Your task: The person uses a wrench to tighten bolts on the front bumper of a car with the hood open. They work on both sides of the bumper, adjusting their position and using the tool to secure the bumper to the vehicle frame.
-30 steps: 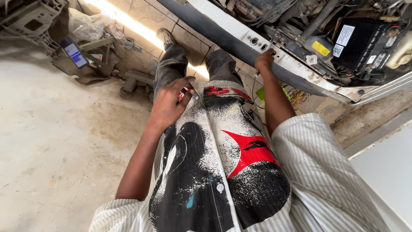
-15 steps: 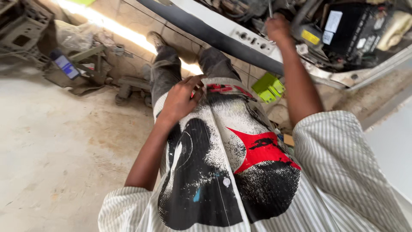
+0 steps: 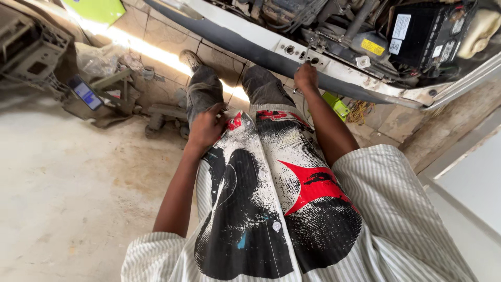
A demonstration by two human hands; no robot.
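I look down my own front, at a striped shirt (image 3: 386,209) with a black, white and red print. My left hand (image 3: 206,128) rests at the shirt's hem by my hip with the fingers curled; what they hold is hidden. My right hand (image 3: 306,78) is raised to the white front panel (image 3: 261,44) of a car with its engine bay open. It is closed around a thin metal tool (image 3: 311,51) that points up at the panel's holes. My grey trousers (image 3: 206,89) and one shoe (image 3: 189,58) show below the hands.
A black car battery (image 3: 428,31) and a white fluid tank (image 3: 480,28) sit in the engine bay. A yellow-green object (image 3: 334,104) lies under the panel. Loose car parts (image 3: 31,52), a plastic bag (image 3: 99,60) and a blue-screened device (image 3: 83,93) lie at the left on the concrete floor.
My right hand rose from the panel's edge into the engine bay, then came back down to the front panel with the thin tool. The left hand stayed at my hip.
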